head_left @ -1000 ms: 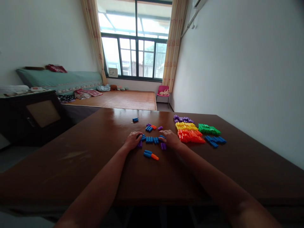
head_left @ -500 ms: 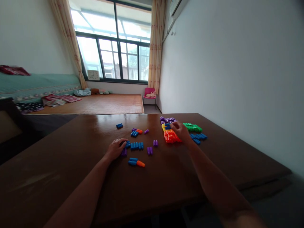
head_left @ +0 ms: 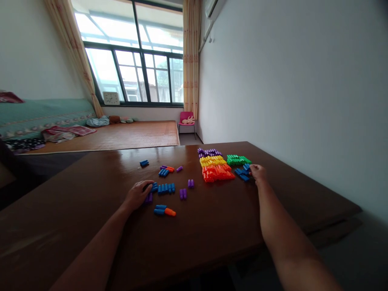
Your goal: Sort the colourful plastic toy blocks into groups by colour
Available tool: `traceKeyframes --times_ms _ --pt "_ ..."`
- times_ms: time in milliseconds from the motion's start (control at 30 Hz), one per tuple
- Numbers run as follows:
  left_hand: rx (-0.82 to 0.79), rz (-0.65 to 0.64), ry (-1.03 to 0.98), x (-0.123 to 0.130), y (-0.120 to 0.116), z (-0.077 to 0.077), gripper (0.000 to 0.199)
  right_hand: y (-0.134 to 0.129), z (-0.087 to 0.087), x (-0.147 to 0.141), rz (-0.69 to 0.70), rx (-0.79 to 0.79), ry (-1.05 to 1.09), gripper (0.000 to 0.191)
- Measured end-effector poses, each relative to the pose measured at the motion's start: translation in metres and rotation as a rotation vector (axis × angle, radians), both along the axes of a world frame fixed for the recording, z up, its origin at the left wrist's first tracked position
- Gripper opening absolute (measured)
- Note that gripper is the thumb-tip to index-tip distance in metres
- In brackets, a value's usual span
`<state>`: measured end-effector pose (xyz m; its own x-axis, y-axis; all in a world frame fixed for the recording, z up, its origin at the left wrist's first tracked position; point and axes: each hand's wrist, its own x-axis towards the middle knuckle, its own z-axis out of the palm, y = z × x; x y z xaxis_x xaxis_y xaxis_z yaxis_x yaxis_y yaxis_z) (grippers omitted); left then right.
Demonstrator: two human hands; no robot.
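Observation:
My right hand (head_left: 257,171) is closed on a blue piece (head_left: 246,166) above the small blue group (head_left: 241,174) at the right. My left hand (head_left: 139,193) rests on the table with curled fingers touching blue pieces (head_left: 154,186), beside a blue row (head_left: 166,188). Purple pieces (head_left: 148,198) lie partly under that hand. Stacked bands of purple (head_left: 209,152), yellow (head_left: 213,161) and orange (head_left: 217,173) pieces lie right of centre, with green pieces (head_left: 238,160) beside them.
Nearer me on the brown table (head_left: 194,238) lie two blue pieces with an orange one (head_left: 170,212). Purple pairs (head_left: 183,194) sit mid-table. Farther back are a mixed cluster (head_left: 164,172), a lone purple piece (head_left: 180,169) and blue pieces (head_left: 144,163).
My right hand has moved right with blue from over the yellow band to the blue group. The yellow band is now uncovered. My left hand stays by the same blue pieces; the view has shifted slightly.

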<state>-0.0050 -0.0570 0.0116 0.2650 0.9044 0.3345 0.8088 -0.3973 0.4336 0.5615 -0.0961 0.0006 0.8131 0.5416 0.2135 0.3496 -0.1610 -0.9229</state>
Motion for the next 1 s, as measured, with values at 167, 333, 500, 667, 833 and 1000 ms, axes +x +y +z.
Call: traceKeyframes --times_ms 167,333,500,667,833,1000 --pt "0.007 0.000 0.007 0.000 0.001 -0.001 0.047 0.003 -0.002 0.008 -0.048 -0.088 -0.110 0.022" --pt "0.005 0.004 0.006 0.000 0.000 0.000 0.048 0.001 -0.003 0.011 -0.131 -0.238 -0.284 0.023" --pt "0.010 -0.012 0.006 -0.001 0.003 -0.003 0.047 -0.005 -0.001 0.007 -0.217 -0.243 -0.392 0.032" --pt "0.002 -0.016 0.007 -0.001 0.002 -0.002 0.046 -0.009 -0.002 0.000 -0.054 -0.218 -0.458 0.039" --pt "0.017 -0.022 -0.010 0.002 -0.003 -0.001 0.043 -0.008 -0.003 -0.007 -0.044 -0.175 -0.505 0.046" --pt "0.036 -0.006 -0.021 0.005 -0.006 -0.001 0.037 -0.013 0.013 -0.047 0.013 0.086 -0.611 0.052"
